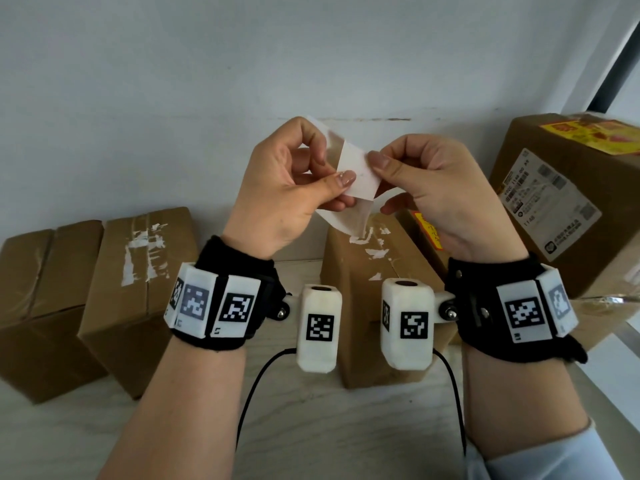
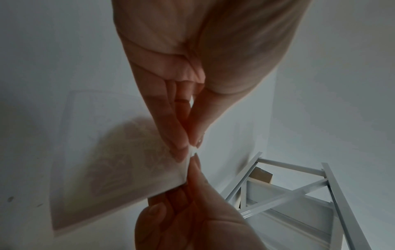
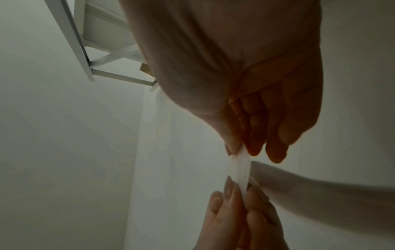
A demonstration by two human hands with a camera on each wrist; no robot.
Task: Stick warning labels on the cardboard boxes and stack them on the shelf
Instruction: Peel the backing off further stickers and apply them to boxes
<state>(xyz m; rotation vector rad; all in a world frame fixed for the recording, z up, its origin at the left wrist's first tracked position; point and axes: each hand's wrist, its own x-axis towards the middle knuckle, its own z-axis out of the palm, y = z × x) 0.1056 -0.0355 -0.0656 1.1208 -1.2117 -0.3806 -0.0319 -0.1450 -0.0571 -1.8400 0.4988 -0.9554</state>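
White paper is what both hands are busy with: the left hand (image 1: 280, 188) and the right hand (image 1: 429, 195) each pinch a corner of one label (image 1: 356, 174) between thumb and fingertips, held up in the air just above the middle box (image 1: 374, 271). It looks to me as if the sticker is being peeled from its backing, though I can't tell which layer is which.

From here the thin sheet could curl and stick to itself, or to a fingertip, if the two layers come apart crookedly. A hard tug might tear the corner. Pressed down creased, it would sit wrinkled over the torn tape on that box top.

Counting: one label in hand. Four cardboard boxes in sight: the middle box, two plain boxes (image 1: 104, 289) well to its left, and one big box (image 1: 568, 209) close on its right, already carrying a yellow sticker (image 1: 595, 133). All rest on one pale shelf board (image 1: 311, 427).
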